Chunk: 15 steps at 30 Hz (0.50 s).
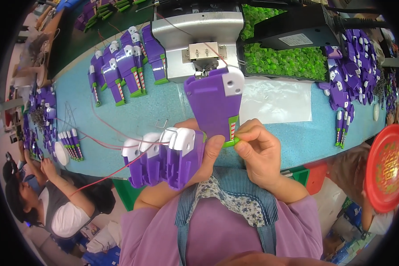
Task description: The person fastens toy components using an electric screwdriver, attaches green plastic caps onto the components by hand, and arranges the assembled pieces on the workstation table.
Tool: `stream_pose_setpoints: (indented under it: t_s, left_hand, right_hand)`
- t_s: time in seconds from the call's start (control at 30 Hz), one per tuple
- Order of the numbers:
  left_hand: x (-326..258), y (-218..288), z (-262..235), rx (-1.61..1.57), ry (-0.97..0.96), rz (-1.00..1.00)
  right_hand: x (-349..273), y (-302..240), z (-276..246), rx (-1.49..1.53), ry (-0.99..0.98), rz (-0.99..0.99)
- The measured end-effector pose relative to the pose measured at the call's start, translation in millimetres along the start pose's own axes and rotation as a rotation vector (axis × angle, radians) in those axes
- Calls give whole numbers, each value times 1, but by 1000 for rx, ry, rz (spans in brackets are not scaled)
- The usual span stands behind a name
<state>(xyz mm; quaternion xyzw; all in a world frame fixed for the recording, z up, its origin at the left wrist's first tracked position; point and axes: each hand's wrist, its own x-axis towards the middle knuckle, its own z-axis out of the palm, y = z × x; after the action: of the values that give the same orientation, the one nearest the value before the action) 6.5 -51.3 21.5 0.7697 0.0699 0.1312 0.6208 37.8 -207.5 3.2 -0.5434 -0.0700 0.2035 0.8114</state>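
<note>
In front of my chest I hold up a purple plastic leg-like part (pixel 213 99) with a white top corner, a red-and-white striped strip and a green foot end. My left hand (pixel 209 159) is closed round its lower edge. The same hand carries a bunch of similar purple parts (pixel 181 162) with white tops, wire hooks and thin red wires trailing left. My right hand (pixel 262 155) pinches the green end (pixel 231 142) between thumb and fingers. The part's upper edge stands just before a silver machine (pixel 199 29) with a small metal fixture (pixel 206 52).
More purple parts (pixel 119 66) lie left of the machine, and a large heap (pixel 352 68) lies right. A tray of green beads (pixel 279 61) sits under a black box (pixel 292 29). A clear plastic sheet (pixel 277 101) covers some table. Another person (pixel 53 199) works at left; a red tray (pixel 385 168) is at right.
</note>
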Motion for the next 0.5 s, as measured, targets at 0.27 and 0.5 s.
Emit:
stream_pose_setpoints:
  t_s: [0.27,0.5]
  left_hand:
    - [-14,-19,-18,60,-125,-44]
    - [-26,-31,-17,-865,184,-300]
  right_hand:
    - [6,-7,1,45,-104,79]
    - [24,-3,14,-349,-315,-31]
